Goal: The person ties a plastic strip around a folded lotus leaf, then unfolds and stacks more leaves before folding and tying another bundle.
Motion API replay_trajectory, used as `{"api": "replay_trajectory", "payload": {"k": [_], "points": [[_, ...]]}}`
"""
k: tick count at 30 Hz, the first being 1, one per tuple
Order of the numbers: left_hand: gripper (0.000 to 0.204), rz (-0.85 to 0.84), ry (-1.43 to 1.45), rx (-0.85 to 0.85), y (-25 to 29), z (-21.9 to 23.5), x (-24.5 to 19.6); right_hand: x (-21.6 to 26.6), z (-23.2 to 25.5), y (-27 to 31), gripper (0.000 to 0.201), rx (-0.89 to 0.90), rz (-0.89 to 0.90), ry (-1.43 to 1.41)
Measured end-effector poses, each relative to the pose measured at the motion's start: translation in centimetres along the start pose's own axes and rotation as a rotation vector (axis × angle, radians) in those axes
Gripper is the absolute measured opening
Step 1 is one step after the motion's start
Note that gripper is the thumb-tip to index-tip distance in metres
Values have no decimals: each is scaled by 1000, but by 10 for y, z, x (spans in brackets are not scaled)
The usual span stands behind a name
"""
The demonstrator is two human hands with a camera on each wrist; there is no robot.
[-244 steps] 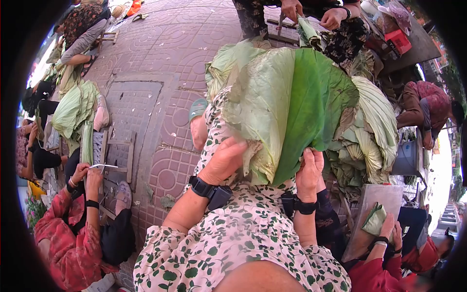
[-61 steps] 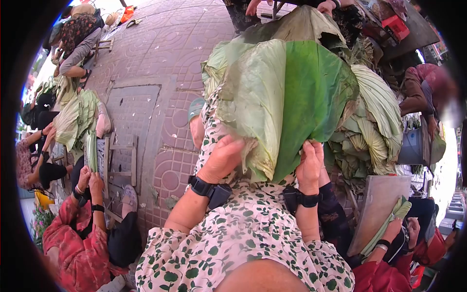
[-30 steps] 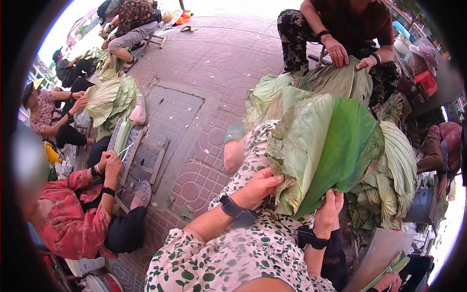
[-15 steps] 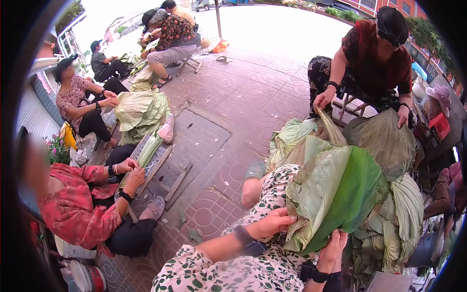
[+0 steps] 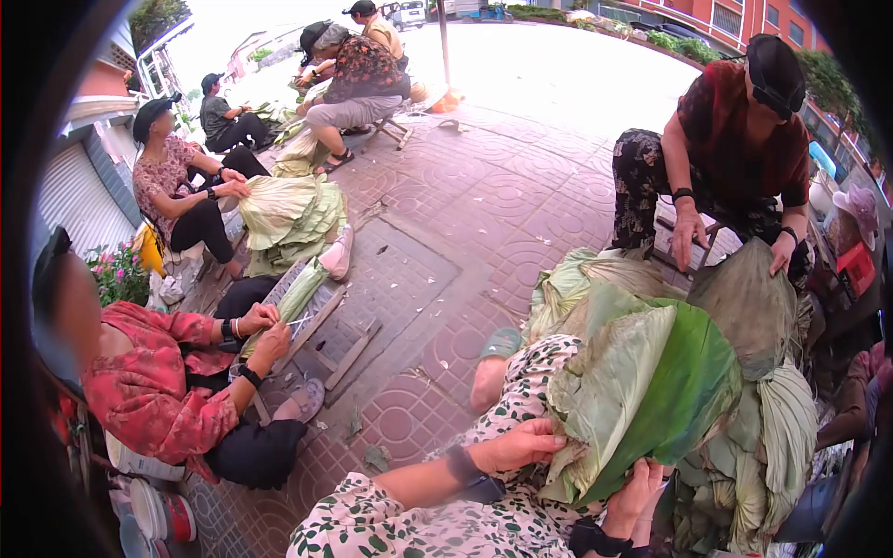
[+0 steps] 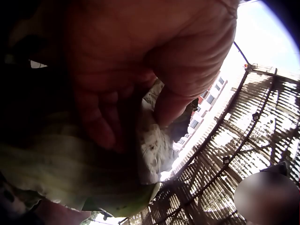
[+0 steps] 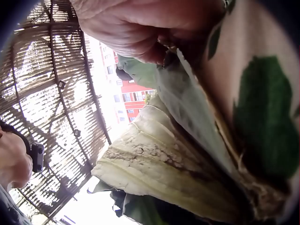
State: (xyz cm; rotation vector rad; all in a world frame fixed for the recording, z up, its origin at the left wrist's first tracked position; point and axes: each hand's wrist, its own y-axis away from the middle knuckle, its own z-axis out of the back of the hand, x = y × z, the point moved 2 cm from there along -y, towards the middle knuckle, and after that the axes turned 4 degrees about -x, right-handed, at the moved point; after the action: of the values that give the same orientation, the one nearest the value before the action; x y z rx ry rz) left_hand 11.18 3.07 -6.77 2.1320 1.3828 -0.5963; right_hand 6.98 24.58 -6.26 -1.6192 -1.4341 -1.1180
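Note:
In the head view a layered stack of large leaves, pale (image 5: 609,381) on the left and bright green (image 5: 684,386) on the right, lies over the lap. My left hand (image 5: 523,445) pinches the pale leaf's near-left edge; the left wrist view shows thumb and fingers of that hand (image 6: 154,61) on a whitish, crinkled leaf edge (image 6: 153,147). At the lower edge of the green leaf, my right hand (image 5: 636,493) grips with bent fingers. In the right wrist view this hand (image 7: 154,28) holds a leaf edge above a yellowish, spotted leaf (image 7: 154,157).
More drying leaves (image 5: 749,456) hang at the right. A person (image 5: 744,149) sits opposite, one hand on a brownish leaf (image 5: 749,302). At the left, a person in red (image 5: 163,381) handles a rolled leaf (image 5: 302,293) beside a wooden stool (image 5: 349,358). Several others sit behind on the paving.
The head view has tilted up and turned left, showing more of the street. Both my hands keep their hold on the leaves. The person opposite has let go of a leaf with one hand.

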Motion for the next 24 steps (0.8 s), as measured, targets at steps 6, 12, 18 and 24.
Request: {"api": "replay_trajectory", "payload": {"k": [6,12,18,24], "points": [[31,10,-32,-38,5,-6,-7,-9,15,-2,22,-2,-70,41],[32,17,-13,-13,4,-6,-6,3,3,1,21,-9,-57,11],[36,30,-45,4,4,-6,-7,8,-9,3,24,-17,-10,-21],[32,-24,23,11,4,-5,-4,4,2,3,27,-33,-38,65]]}}
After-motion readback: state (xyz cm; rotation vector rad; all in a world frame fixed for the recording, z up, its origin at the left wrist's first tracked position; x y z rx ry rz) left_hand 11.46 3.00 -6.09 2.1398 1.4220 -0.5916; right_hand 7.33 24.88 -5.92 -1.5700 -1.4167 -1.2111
